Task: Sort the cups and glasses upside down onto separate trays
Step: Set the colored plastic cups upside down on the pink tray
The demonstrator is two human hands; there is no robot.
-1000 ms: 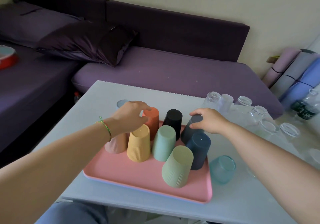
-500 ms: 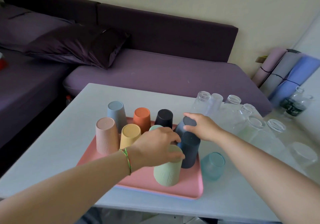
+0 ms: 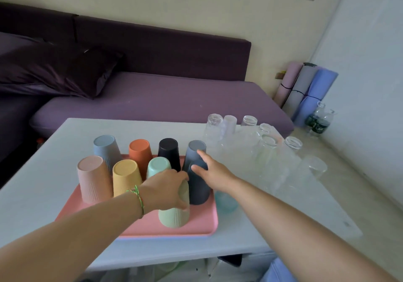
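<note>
From my seat at the far end of the feed, a purple sofa (image 3: 165, 100) with a dark pillow (image 3: 65, 72) runs behind the white table (image 3: 43, 183). On the table's left half lies the pink tray (image 3: 202, 227), and its cups stand mouth down in two rows. The pink cup (image 3: 93, 179) is nearest the left edge, with the blue-grey cup (image 3: 106, 148) behind it. Next come the yellow cup (image 3: 126, 177), the orange cup (image 3: 140, 154), the mint cup (image 3: 158, 166) and the black cup (image 3: 169, 153). My left hand (image 3: 165, 190) is wrapped over the top of the pale green cup (image 3: 174, 216), fingers and thumb curled round it. That cup leans a little at the tray's near right corner. Just right of it stands the navy cup (image 3: 199, 190), with the grey cup (image 3: 195, 150) behind. My right hand (image 3: 214, 174) reaches in with its fingers stretched and spread. Its index fingertip lies against the grey cup and its thumb is at the navy cup's top; it clasps nothing. A teal glass (image 3: 225, 202) sits on the table just beside the tray's right rim, partly behind my forearm. Further right the clear glasses (image 3: 270, 150) stand inverted in a cluster. Rolled mats (image 3: 305, 89) and two bottles (image 3: 318, 120) sit by the wall.
</note>
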